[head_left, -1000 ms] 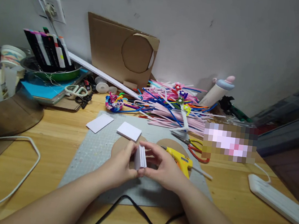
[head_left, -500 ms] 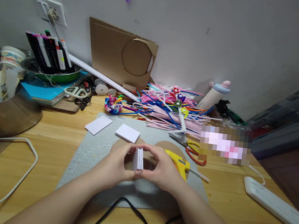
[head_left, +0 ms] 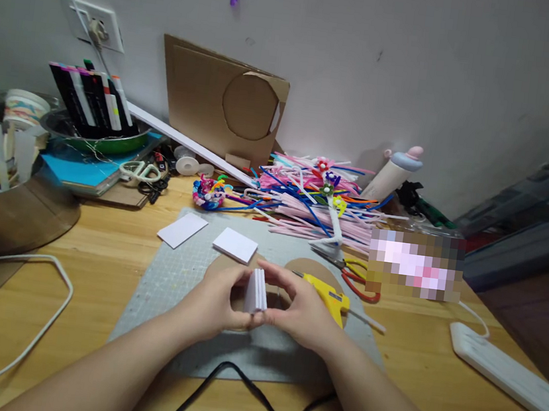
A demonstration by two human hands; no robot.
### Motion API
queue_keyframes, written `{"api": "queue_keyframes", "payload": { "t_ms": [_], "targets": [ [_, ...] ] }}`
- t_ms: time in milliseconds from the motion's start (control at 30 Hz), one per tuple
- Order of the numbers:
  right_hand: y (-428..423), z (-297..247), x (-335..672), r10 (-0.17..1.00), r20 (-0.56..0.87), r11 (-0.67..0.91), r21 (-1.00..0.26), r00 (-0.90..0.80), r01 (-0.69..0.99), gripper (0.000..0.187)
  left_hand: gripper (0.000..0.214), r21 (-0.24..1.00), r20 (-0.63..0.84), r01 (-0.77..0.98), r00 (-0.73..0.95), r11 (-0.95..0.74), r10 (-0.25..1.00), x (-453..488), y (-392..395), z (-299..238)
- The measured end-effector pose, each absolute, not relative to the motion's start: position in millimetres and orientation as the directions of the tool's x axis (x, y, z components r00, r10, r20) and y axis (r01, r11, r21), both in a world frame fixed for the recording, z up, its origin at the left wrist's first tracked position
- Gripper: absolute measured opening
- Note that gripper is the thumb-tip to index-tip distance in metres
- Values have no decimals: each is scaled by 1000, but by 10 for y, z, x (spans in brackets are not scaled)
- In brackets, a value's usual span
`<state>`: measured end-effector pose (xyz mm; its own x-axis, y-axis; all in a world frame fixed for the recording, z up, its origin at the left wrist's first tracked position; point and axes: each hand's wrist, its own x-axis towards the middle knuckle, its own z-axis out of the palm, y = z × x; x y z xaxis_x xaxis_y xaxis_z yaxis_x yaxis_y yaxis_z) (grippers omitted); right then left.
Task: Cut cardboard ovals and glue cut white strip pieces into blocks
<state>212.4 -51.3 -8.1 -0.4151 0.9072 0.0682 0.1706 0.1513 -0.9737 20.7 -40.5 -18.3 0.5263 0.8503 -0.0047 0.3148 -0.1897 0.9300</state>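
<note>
A small stack of white rectangular boards (head_left: 256,291) stands on edge between my hands, above the grey cutting mat (head_left: 154,311). My left hand (head_left: 213,297) is closed on its left side, with the thumb at the near edge and fingers at the far edge. My right hand (head_left: 306,311) grips the same edges from the right, fingers curved. Beyond them, a thin white card (head_left: 183,229) and a thicker white block (head_left: 235,245) lie on the mat. Beside my right hand is a yellow glue gun (head_left: 327,295), partly over a round cardboard piece (head_left: 304,266).
Scissors (head_left: 359,284) lie right of the mat. Behind are pipe cleaners (head_left: 305,202) and a cardboard sheet (head_left: 193,89) against the wall. A brown container (head_left: 47,218) stands left, a power strip (head_left: 504,374) right. A black cable (head_left: 252,389) crosses the front.
Both hands still hold the white stack, which has shifted and turned slightly. The right index finger sits a little higher at its far edge. The whole view has moved a little.
</note>
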Motion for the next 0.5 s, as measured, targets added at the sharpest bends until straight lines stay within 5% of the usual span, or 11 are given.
{"api": "queue_keyframes", "payload": {
  "t_ms": [500],
  "targets": [
    [-456, -60, 2080, 919, 133, 253, -921, -372, 296, 59, 57, 933, -4, 309, 523, -185, 852, 195, -399, -229]
  ]
}}
